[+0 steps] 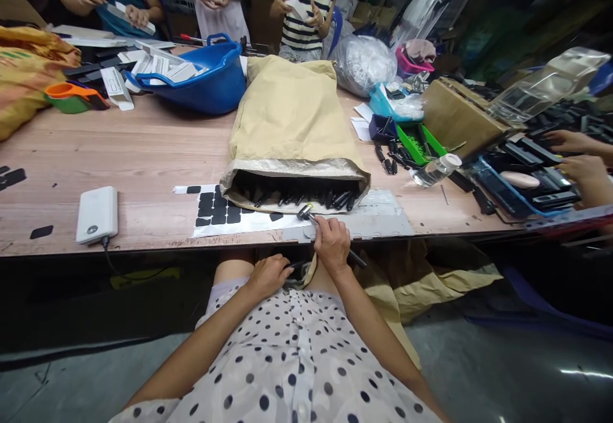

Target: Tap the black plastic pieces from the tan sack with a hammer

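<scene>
My right hand (331, 242) is wrapped round a hammer (304, 211), its metal head over the table edge and its dark handle end sticking out below my hand. Lower, by my lap, my left hand (271, 276) has its fingers closed on a slim black piece (295, 264); its exact kind is not clear. Right in front, a large tan sack (292, 113) lies with its mouth towards me. Several slim black pieces (340, 199) show inside the mouth. Under it are a white sheet with black squares (215, 209) and a grey plate (383, 212).
To the left are a white power bank (98, 214) with a cable and a blue basin (211, 87) of white boxes. On the right stand a bottle (437, 170), a green tray (421, 142) and a cardboard box (454, 116). Co-workers' hands work across the table and at right.
</scene>
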Available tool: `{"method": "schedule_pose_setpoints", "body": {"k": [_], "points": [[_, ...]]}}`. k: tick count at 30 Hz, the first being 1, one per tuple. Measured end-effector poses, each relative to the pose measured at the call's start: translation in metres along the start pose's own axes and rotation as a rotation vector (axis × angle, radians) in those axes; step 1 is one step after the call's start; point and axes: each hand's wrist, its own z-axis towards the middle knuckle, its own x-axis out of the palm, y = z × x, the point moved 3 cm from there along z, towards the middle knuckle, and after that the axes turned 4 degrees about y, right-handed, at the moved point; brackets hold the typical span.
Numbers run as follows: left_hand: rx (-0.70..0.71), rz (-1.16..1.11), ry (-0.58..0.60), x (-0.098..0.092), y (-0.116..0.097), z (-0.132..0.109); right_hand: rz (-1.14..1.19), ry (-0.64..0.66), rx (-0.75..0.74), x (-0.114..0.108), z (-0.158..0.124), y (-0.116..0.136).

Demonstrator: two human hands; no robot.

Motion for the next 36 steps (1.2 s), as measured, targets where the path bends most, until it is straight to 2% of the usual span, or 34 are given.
{"method": "schedule_pose_setpoints", "body": {"k": [3, 5, 8, 11, 12, 14, 17, 20, 25, 27, 32, 36], "points": [[0.023, -0.033, 0.027, 0.005, 0.001, 0.004, 0.012, 0.008, -0.004, 0.001, -0.001, 0.0], [0.091, -0.083, -0.036, -0.002, -0.004, 0.007, 0.005, 0.002, 0.0, 0.002, -0.001, 0.001], [0.084, -0.122, -0.328, -0.033, -0.009, 0.015, -0.009, -0.009, 0.001, 0.002, -0.001, 0.002], [-0.078, -0.077, -0.662, -0.072, 0.0, 0.03, -0.004, -0.014, -0.005, 0.002, -0.001, 0.002], [-0.135, -0.05, -0.736, -0.084, 0.006, 0.037, 0.001, -0.012, -0.005, 0.003, -0.001, 0.001], [-0.239, 0.013, -0.805, -0.099, 0.02, 0.052, 0.007, -0.01, -0.005, 0.004, -0.001, 0.001], [-0.349, 0.078, -0.763, -0.107, 0.039, 0.071, 0.008, -0.014, -0.006, 0.005, -0.001, 0.001], [-0.335, 0.084, -0.71, -0.103, 0.044, 0.073, 0.004, -0.016, -0.01, 0.005, -0.001, 0.001], [-0.176, 0.115, -0.727, -0.095, 0.024, 0.045, -0.001, -0.005, 0.005, 0.004, -0.001, 0.001], [-0.095, 0.133, -0.679, -0.089, 0.013, 0.036, 0.008, 0.003, 0.026, 0.003, -0.001, 0.002], [-0.003, 0.146, -0.479, -0.072, 0.002, 0.039, 0.009, -0.031, 0.022, 0.002, -0.001, 0.002], [0.002, 0.105, -0.487, -0.066, 0.007, 0.045, 0.053, -0.025, 0.012, 0.002, 0.002, -0.002]]}}
